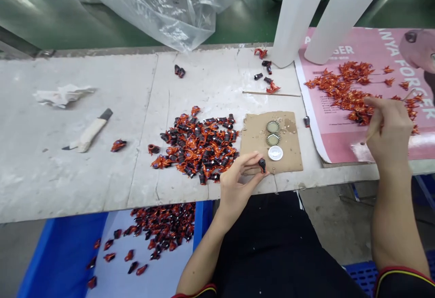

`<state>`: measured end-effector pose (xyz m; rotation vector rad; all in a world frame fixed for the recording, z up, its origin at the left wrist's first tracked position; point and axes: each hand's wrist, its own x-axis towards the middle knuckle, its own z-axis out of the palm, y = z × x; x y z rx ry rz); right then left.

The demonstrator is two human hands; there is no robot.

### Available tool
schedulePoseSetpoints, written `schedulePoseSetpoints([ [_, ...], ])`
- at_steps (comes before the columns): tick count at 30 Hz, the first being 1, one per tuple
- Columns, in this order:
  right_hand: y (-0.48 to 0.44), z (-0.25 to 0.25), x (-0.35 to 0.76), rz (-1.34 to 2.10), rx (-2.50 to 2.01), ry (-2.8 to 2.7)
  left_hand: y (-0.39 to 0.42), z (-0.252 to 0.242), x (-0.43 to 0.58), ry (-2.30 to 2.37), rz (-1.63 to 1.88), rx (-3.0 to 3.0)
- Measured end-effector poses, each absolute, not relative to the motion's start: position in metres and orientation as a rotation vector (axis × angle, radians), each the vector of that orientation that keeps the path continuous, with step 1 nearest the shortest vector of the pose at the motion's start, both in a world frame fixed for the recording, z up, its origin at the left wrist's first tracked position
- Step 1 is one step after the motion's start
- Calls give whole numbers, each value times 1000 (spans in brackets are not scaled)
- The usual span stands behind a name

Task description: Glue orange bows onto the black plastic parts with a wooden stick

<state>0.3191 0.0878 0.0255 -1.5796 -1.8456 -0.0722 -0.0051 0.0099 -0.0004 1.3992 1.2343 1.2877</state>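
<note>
My left hand pinches one small black and orange piece at the table's near edge, just in front of a brown cardboard square. A heap of the same black and orange pieces lies to its left. My right hand is closed on a thin wooden stick, over a pink poster where several orange pieces are spread. On the cardboard sit three round caps.
Two white plastic bottles stand at the back right. A clear plastic bag lies at the back. A knife with a wrapped handle and a crumpled tissue lie left. A blue crate below the table holds more pieces.
</note>
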Motion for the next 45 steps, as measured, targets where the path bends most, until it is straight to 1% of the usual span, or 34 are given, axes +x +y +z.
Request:
schedulePoseSetpoints([
  [6, 137, 18, 335, -72, -1591, -2042, 11, -1, -5, 1254, 1279, 1398],
  [12, 144, 24, 321, 46, -1483, -2176, 10, -2, -5, 1253, 1292, 1401],
  [16, 118, 32, 298, 55, -1388, -2023, 6, 5, -3, 1189, 1371, 1451],
  [18, 93, 35, 273, 122, -1318, -1906, 3, 10, -2, 1151, 1399, 1495],
  [20, 64, 36, 243, 210, -1258, -1857, 0, 14, -1, 1121, 1379, 1538],
  [22, 37, 37, 214, 350, -1080, -1813, -2, 16, 1, 1119, 1325, 1582],
  [24, 17, 36, 193, 357, -1007, -1829, -4, 16, 2, 1137, 1271, 1619],
  [28, 5, 25, 175, 305, -926, -1922, -5, 15, 4, 1118, 1269, 1631],
  [32, 5, 12, 173, 345, -848, -1960, -3, 16, 4, 1118, 1339, 1738],
  [40, 0, 13, 167, 453, -896, -1900, -3, 17, 5, 1177, 1403, 1994],
  [45, -4, 18, 161, 778, -1050, -1659, -8, 11, 7, 1157, 1509, 2046],
])
